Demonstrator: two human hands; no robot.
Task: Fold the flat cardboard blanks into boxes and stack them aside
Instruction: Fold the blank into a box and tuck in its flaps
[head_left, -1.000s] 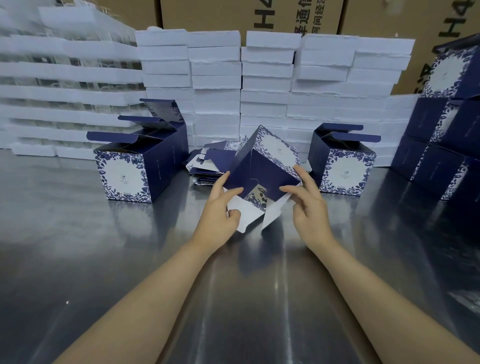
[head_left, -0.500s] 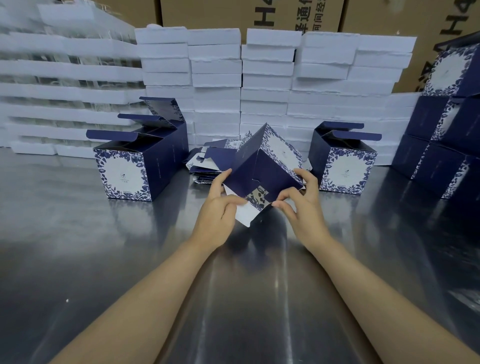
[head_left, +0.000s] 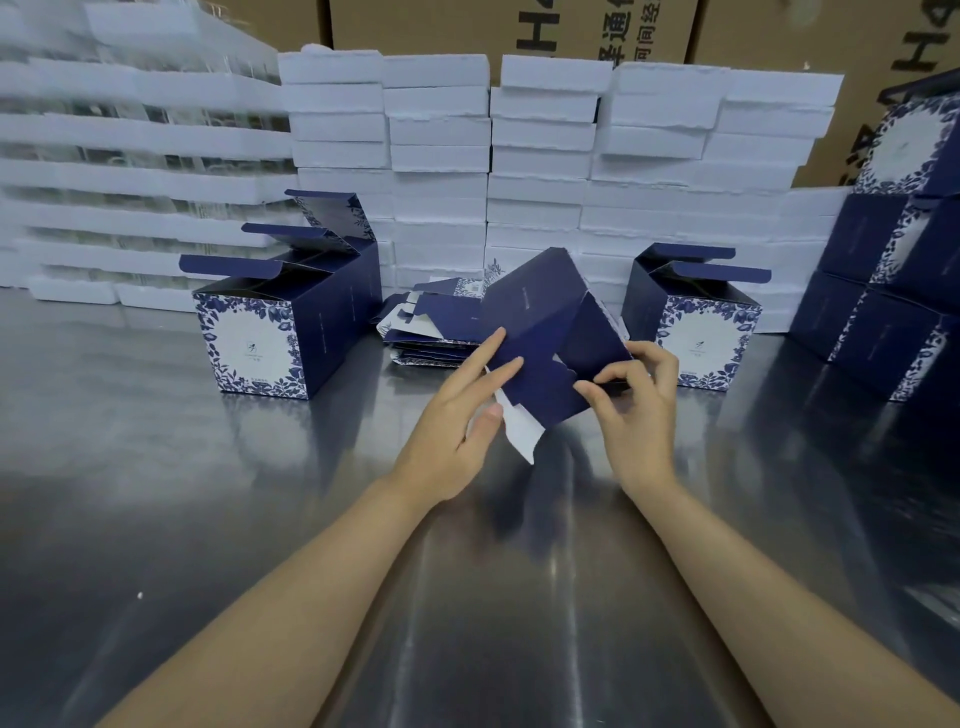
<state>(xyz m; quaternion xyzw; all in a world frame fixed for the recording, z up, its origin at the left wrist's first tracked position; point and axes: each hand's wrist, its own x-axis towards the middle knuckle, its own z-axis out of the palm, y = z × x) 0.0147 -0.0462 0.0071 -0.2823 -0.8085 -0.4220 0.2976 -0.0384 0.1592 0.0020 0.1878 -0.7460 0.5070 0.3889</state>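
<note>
left hand (head_left: 457, 415): fingers almost straight on a half-folded navy blue cardboard box (head_left: 540, 332), thumb under its white flap, pinching it.
right hand (head_left: 641, 410): fingers curled, thumb and forefinger nipping a navy flap edge.
box: tilted, held between both hands above the shiny steel counter (head_left: 208, 519).
pile of flat navy blanks (head_left: 431, 325): just beyond the left hand.

Matt cardboard box (head_left: 540, 332) over glossy metal table (head_left: 260, 519)
</note>
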